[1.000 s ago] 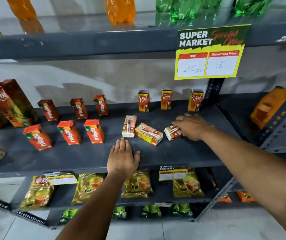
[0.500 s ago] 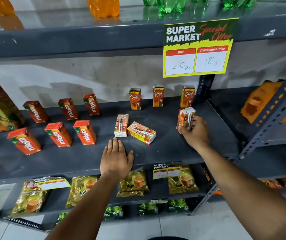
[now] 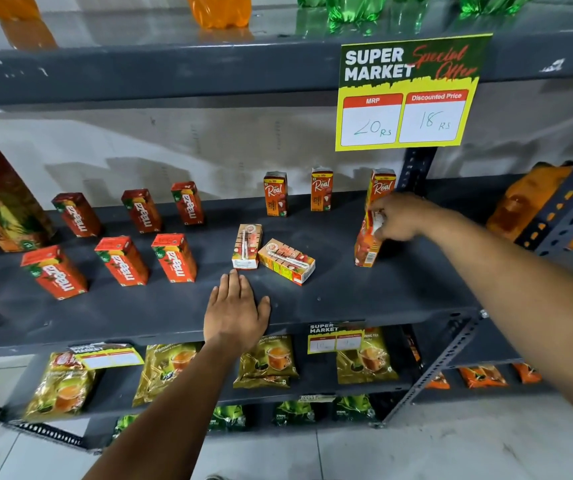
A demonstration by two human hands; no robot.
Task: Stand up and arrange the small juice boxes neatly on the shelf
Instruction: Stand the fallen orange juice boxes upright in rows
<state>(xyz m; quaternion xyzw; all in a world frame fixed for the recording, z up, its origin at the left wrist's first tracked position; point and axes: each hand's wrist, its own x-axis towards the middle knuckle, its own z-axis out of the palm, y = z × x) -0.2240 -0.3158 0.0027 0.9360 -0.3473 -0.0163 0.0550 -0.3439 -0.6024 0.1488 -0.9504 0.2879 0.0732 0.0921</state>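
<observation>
My right hand (image 3: 399,218) grips a small orange Real juice box (image 3: 366,245), which stands upright on the grey shelf (image 3: 347,292), just in front of another upright Real box (image 3: 382,185). Two more Real boxes (image 3: 275,194) (image 3: 321,189) stand along the back. Two Real boxes lie flat mid-shelf: one (image 3: 247,245) straw-side up, the other (image 3: 286,259) angled beside it. My left hand (image 3: 236,311) rests flat on the shelf's front edge, holding nothing.
Several red Maaza boxes (image 3: 124,259) stand in two rows at the left, beside a large juice carton (image 3: 4,202). A yellow price sign (image 3: 409,95) hangs from the upper shelf, which carries bottles. Tea packets (image 3: 267,362) fill the lower shelf. Orange packs (image 3: 524,199) lie at the right.
My right hand picked a lying Real box off the shelf, carried it right and back, and now has it standing upright in front of the rightmost back box. The left hand stayed put.
</observation>
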